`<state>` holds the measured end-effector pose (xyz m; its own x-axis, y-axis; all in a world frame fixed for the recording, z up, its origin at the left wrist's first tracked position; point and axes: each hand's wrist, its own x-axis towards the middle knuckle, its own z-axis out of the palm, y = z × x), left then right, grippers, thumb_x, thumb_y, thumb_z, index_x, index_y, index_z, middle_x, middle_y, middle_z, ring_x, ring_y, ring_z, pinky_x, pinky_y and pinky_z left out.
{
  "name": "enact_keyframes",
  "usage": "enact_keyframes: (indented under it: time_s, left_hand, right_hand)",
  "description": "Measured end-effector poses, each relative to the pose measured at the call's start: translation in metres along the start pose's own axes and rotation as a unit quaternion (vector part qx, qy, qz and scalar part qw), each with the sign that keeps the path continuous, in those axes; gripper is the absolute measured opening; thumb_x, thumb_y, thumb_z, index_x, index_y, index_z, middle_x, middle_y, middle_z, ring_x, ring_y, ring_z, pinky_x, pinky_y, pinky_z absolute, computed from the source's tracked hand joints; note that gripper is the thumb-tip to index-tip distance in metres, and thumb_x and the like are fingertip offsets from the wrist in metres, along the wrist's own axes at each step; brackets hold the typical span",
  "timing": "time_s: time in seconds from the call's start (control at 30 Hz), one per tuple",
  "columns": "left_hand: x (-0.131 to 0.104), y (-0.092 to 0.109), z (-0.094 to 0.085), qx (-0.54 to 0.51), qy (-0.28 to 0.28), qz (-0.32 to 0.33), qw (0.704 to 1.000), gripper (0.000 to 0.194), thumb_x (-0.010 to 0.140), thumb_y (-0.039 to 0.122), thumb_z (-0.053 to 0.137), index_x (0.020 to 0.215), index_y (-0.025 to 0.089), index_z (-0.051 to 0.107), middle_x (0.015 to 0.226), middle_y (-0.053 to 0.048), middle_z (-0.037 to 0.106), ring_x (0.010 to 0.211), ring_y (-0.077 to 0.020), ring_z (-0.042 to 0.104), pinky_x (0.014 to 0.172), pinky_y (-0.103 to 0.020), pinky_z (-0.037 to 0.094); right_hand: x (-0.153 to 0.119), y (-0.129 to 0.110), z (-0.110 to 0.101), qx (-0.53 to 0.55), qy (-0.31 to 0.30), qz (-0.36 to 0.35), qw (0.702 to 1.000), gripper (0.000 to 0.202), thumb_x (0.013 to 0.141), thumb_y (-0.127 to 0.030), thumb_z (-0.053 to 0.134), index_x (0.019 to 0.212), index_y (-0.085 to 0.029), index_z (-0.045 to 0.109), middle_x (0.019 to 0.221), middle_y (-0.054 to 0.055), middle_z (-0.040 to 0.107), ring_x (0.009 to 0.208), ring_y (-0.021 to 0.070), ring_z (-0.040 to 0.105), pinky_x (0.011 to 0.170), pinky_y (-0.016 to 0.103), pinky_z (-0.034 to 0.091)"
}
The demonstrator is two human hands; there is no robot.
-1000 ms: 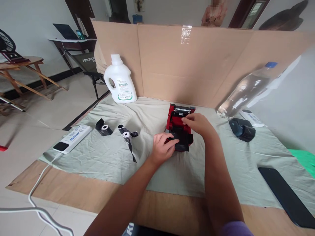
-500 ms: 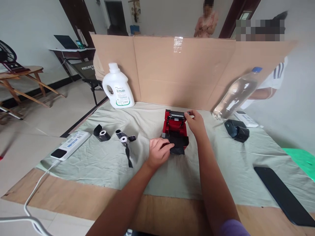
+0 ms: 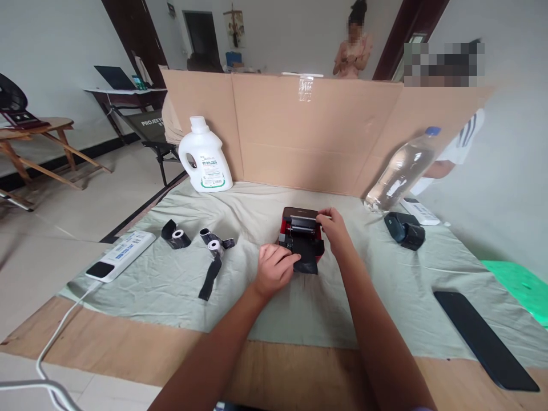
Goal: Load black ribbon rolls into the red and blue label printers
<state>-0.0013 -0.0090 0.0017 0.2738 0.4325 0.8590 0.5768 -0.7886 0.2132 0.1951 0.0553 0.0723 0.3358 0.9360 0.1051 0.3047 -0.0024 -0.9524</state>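
A small red and black device (image 3: 301,212) sits on the cloth in the middle, its black lid partly lowered. A black strip (image 3: 305,256) hangs out over its front edge. My left hand (image 3: 276,267) lies at the device's front left, fingers closed together, with the fingertips on the strip. My right hand (image 3: 333,226) pinches the right edge of the lid between thumb and fingers. To the left on the cloth are rolls with black strips, one (image 3: 178,235) farther left and another (image 3: 214,245) nearer the device.
A white jug (image 3: 208,160) and a clear bottle (image 3: 400,171) stand before a cardboard screen (image 3: 299,131). A power strip (image 3: 122,257) lies left. On the right are a black device (image 3: 405,229) and a dark phone (image 3: 483,339). Two people are beyond the screen.
My right hand has swung the device's lid forward and down, so the red inside is mostly covered. The left hand stays on the black strip. The camera view has shifted slightly.
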Motion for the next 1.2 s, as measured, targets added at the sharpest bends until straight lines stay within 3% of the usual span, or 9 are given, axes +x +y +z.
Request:
enact_keyframes:
  time_s: [0.1, 0.17, 0.33, 0.47, 0.57, 0.73, 1.0, 1.2]
  left_hand:
    - [-0.001, -0.001, 0.001, 0.002, 0.003, -0.002, 1.000, 0.026, 0.088, 0.014, 0.053, 0.099, 0.026, 0.074, 0.085, -0.004, 0.067, 0.082, -0.0177, 0.057, 0.078, -0.035, 0.038]
    - [-0.001, 0.000, 0.001, 0.000, 0.013, 0.000, 1.000, 0.026, 0.086, 0.013, 0.055, 0.099, 0.026, 0.074, 0.089, -0.005, 0.065, 0.085, -0.0185, 0.057, 0.079, -0.034, 0.039]
    - [0.000, -0.002, 0.002, -0.009, 0.032, -0.013, 0.999, 0.028, 0.086, 0.011, 0.056, 0.106, 0.025, 0.071, 0.110, -0.009, 0.064, 0.096, -0.0205, 0.057, 0.085, -0.036, 0.045]
    - [0.003, -0.011, 0.005, -0.051, -0.001, -0.114, 0.992, 0.041, 0.090, 0.023, 0.060, 0.131, 0.022, 0.057, 0.134, -0.013, 0.058, 0.117, -0.0250, 0.056, 0.098, -0.041, 0.046]
    - [0.005, -0.018, 0.006, -0.107, -0.040, -0.170, 0.979, 0.051, 0.092, 0.029, 0.059, 0.140, 0.021, 0.048, 0.134, -0.013, 0.060, 0.122, -0.0256, 0.056, 0.102, -0.042, 0.046]
    - [0.006, -0.022, 0.007, -0.127, -0.034, -0.215, 0.968, 0.038, 0.094, 0.026, 0.052, 0.132, 0.021, 0.052, 0.126, -0.010, 0.064, 0.112, -0.0228, 0.061, 0.097, -0.040, 0.048]
    - [0.008, -0.023, 0.010, -0.098, -0.040, -0.219, 0.970, 0.032, 0.091, 0.025, 0.052, 0.122, 0.020, 0.057, 0.117, -0.009, 0.067, 0.105, -0.0229, 0.063, 0.090, -0.037, 0.047]
    - [0.008, -0.021, 0.014, -0.096, -0.015, -0.206, 0.974, 0.030, 0.093, 0.026, 0.048, 0.120, 0.020, 0.057, 0.117, -0.010, 0.067, 0.108, -0.0234, 0.063, 0.090, -0.038, 0.048]
  right_hand:
    - [-0.019, 0.021, 0.005, 0.017, 0.031, -0.010, 0.999, 0.055, 0.065, -0.037, 0.057, 0.118, -0.024, 0.056, 0.129, 0.009, 0.053, 0.107, 0.0247, 0.056, 0.089, 0.039, 0.051]
    - [-0.028, 0.031, 0.008, 0.049, 0.026, -0.018, 0.998, 0.063, 0.066, -0.035, 0.056, 0.128, -0.026, 0.052, 0.139, 0.009, 0.049, 0.121, 0.0266, 0.051, 0.101, 0.042, 0.046]
    - [-0.036, 0.039, 0.020, 0.257, -0.013, 0.009, 0.966, 0.066, 0.067, -0.028, 0.051, 0.132, -0.026, 0.049, 0.135, 0.005, 0.058, 0.121, 0.0249, 0.056, 0.101, 0.042, 0.048]
    - [-0.038, 0.047, 0.027, 0.299, 0.010, -0.011, 0.954, 0.061, 0.070, -0.028, 0.054, 0.130, -0.027, 0.053, 0.140, 0.004, 0.057, 0.127, 0.0240, 0.054, 0.107, 0.042, 0.044]
    - [-0.041, 0.058, 0.030, 0.300, 0.027, -0.034, 0.953, 0.055, 0.075, -0.032, 0.055, 0.130, -0.027, 0.054, 0.143, 0.004, 0.055, 0.133, 0.0238, 0.050, 0.114, 0.045, 0.038]
    - [-0.041, 0.066, 0.030, 0.287, 0.029, -0.044, 0.956, 0.056, 0.077, -0.033, 0.053, 0.133, -0.028, 0.053, 0.143, 0.004, 0.055, 0.133, 0.0240, 0.048, 0.113, 0.048, 0.038]
    - [-0.036, 0.059, 0.026, 0.306, 0.015, -0.021, 0.952, 0.062, 0.069, -0.025, 0.052, 0.130, -0.028, 0.054, 0.137, 0.005, 0.057, 0.125, 0.0232, 0.053, 0.106, 0.045, 0.043]
    - [-0.040, 0.062, 0.027, 0.314, 0.014, -0.046, 0.948, 0.055, 0.073, -0.027, 0.055, 0.128, -0.027, 0.056, 0.141, 0.006, 0.056, 0.125, 0.0234, 0.053, 0.108, 0.045, 0.042]
